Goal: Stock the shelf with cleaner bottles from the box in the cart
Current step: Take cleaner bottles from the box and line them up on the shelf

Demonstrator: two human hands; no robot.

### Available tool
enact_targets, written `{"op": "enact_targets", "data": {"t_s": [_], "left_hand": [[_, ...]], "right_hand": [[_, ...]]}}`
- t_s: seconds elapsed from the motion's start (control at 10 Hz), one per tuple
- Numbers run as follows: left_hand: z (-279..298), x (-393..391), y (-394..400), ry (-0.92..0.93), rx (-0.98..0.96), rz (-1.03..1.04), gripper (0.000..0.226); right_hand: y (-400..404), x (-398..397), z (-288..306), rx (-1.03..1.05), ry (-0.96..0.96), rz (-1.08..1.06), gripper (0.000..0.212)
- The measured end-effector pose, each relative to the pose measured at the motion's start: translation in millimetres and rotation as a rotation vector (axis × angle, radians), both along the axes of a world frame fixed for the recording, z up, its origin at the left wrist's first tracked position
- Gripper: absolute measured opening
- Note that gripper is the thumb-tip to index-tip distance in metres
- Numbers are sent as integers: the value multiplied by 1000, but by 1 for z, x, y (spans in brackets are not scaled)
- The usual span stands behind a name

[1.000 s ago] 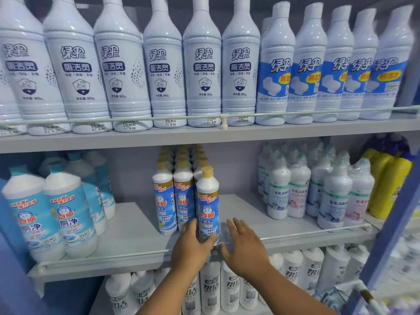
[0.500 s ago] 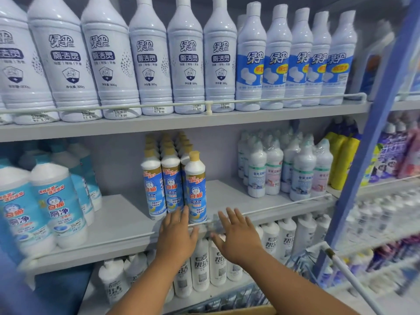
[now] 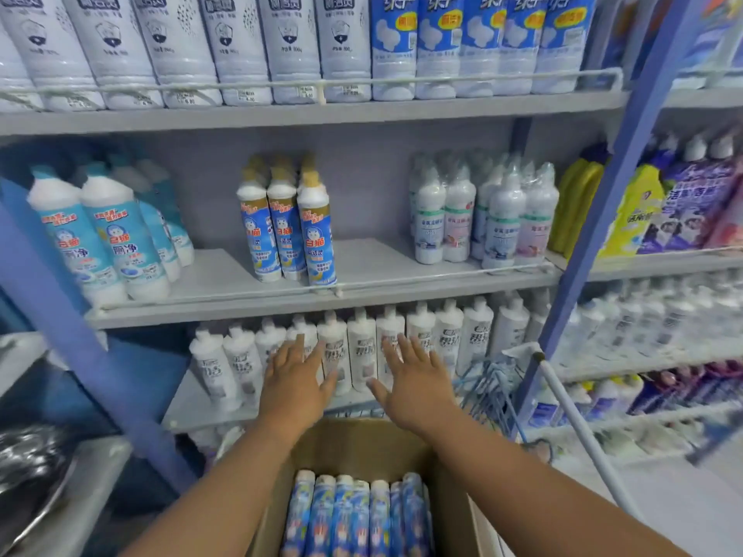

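Observation:
A cardboard box (image 3: pixel 362 444) sits low in the centre, with several blue-labelled cleaner bottles (image 3: pixel 354 516) lying inside. The same yellow-capped cleaner bottles (image 3: pixel 287 231) stand in rows in the middle of the grey middle shelf (image 3: pixel 382 263). My left hand (image 3: pixel 295 379) and my right hand (image 3: pixel 414 379) hover above the box's far edge, in front of the lower shelf. Fingers on both are spread and nothing is held.
Large white bottles (image 3: pixel 241 38) fill the top shelf. Light-blue bottles (image 3: pixel 108 239) stand left on the middle shelf, wrapped white bottles (image 3: pixel 482 219) right. White bottles (image 3: pixel 362 347) line the lower shelf. A blue upright (image 3: pixel 603 219) and a white handle (image 3: pixel 579 428) stand at right.
Both hands have come down from the middle shelf's rail to just above the box. The view has tipped downward, bringing the box of bottles into sight.

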State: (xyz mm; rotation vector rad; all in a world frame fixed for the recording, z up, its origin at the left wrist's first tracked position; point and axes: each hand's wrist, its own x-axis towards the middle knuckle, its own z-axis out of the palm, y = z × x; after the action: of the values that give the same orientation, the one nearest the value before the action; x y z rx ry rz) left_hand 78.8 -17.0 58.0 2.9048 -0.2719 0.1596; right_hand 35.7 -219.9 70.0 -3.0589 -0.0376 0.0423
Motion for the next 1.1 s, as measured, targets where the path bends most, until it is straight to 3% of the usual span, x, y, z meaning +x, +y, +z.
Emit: {"op": "enact_targets", "data": {"t_s": [0.3,0.6,0.8,1.0,1.1], "left_hand": [[-68,-80,0,210,-56,103,67],[-145,-81,10,489,-93,233,66],[-196,-62,20,750,-133,340,60],[-273,-53,24,977,-458,631,68],[-301,-52,25,1070,-745,871,50]], "right_hand": [[-5,-59,-61,81,167,28,76],[3,-64,-143,149,411,-95,78],[17,-53,-202,252,549,-292,80],[24,-46,-274,472,696,-574,74],[9,-51,-330,421,821,-489,67]]}}
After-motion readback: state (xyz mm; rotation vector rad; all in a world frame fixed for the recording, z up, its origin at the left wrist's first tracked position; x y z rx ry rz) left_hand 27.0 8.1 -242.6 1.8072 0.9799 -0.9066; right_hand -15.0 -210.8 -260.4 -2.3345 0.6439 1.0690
